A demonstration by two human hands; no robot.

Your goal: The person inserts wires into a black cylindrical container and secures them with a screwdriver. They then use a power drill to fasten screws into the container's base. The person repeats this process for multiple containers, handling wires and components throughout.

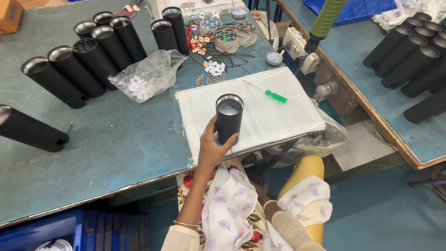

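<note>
At frame centre the left hand (211, 148) is gripping an upright black cylinder (228, 118) over the table (116, 144); the right hand is hiding under its edge, grip unreadable

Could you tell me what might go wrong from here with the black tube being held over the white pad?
The left hand alone grips the black cylindrical tube near the table's front edge; the right hand is down in the lap, so a slip might drop it. The green-handled screwdriver lies close and could get knocked.

We see bare table (116, 139) left of the mat (260, 116); black tubes (88, 56) and plastic bag (148, 74) crowd behind
</note>
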